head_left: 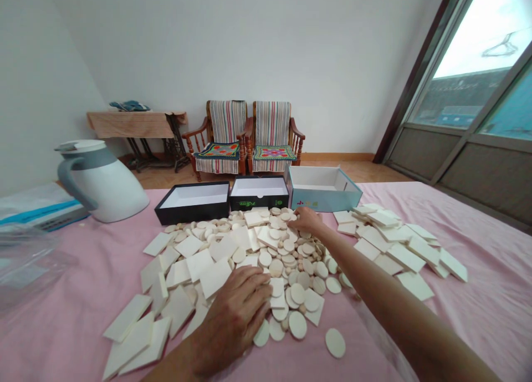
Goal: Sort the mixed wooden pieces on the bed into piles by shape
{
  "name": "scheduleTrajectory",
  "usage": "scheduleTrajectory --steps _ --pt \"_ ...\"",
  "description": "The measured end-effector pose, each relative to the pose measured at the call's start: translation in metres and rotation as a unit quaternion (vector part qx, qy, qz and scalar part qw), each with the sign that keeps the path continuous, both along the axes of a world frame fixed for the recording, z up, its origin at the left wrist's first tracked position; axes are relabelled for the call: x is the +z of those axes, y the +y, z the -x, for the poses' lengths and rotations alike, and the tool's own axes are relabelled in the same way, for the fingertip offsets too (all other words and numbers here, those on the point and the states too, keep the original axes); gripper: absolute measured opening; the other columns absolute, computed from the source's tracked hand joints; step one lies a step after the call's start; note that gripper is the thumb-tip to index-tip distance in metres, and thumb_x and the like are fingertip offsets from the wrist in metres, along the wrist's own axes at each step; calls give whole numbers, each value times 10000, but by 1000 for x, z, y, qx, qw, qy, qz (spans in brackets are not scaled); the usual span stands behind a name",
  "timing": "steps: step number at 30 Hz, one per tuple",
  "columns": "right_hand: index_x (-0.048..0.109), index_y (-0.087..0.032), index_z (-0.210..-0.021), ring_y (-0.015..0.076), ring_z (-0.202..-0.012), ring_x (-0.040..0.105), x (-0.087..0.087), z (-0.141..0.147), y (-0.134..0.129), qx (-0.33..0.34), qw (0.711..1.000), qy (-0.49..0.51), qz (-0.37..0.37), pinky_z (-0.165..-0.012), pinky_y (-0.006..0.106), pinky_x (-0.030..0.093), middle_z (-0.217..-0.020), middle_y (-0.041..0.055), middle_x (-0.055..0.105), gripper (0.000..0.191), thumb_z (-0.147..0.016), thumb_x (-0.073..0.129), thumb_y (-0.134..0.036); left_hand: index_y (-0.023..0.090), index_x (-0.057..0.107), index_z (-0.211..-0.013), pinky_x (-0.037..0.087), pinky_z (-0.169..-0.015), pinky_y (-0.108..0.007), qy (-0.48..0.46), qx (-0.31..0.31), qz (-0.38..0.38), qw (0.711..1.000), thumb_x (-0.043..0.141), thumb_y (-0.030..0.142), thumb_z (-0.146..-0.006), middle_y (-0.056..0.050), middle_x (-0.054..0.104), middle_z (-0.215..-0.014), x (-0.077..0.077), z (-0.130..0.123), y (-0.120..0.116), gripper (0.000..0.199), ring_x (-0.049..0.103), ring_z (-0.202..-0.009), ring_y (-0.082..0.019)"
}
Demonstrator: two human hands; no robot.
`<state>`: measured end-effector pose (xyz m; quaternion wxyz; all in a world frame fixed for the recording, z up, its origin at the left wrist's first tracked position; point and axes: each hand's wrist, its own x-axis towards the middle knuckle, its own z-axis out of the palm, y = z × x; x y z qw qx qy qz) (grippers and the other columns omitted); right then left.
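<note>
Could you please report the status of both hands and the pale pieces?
Left hand palm-down on the pale pieces. Right hand at their far side, grip unclear. Light-blue box just beyond.

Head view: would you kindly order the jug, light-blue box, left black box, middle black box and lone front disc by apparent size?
1. Jug
2. Light-blue box and left black box: too alike to rank
3. Middle black box
4. Lone front disc
</note>
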<state>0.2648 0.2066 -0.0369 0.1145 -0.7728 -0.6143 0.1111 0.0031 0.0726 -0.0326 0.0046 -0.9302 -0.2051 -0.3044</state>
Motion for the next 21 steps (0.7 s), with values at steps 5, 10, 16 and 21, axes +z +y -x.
scheduleTrajectory --steps 5,10,16,21 --pt "651 -200 -928 260 -922 622 3 9 -2 -16 999 12 -50 -738 323 396 -934 86 698 245 -710 580 -287 143 624 -1075 491 -974 -449 9 3 7 1000 505 119 -893 -106 650 -1099 0 1 0 218 550 -1100 -234" --pt "602 -195 -847 174 -765 596 6 18 -13 76 978 66 -180 -668 257 369 -811 38 677 150 -713 537 -181 147 625 -1079 477 -992 -450 1 2 11 1000 505 130 -898 -105 643 -1108 -4 2 1 218 545 -1101 -230" --pt "568 -185 -802 151 -675 571 13 -29 -26 5 938 154 -311 -653 267 422 -746 25 643 99 -720 555 -239 144 636 -1073 492 -972 -453 3 1 -4 1000 504 129 -898 -113 653 -1089 -5 1 2 220 563 -1083 -235" --pt "553 -175 -757 128 -544 550 9 -76 -37 -120 878 376 -272 -526 255 462 -629 4 592 176 -646 634 -285 148 629 -1086 489 -973 -462 -3 1 -4 1000 502 138 -904 -113 646 -1100 -8 0 3 222 558 -1097 -236"
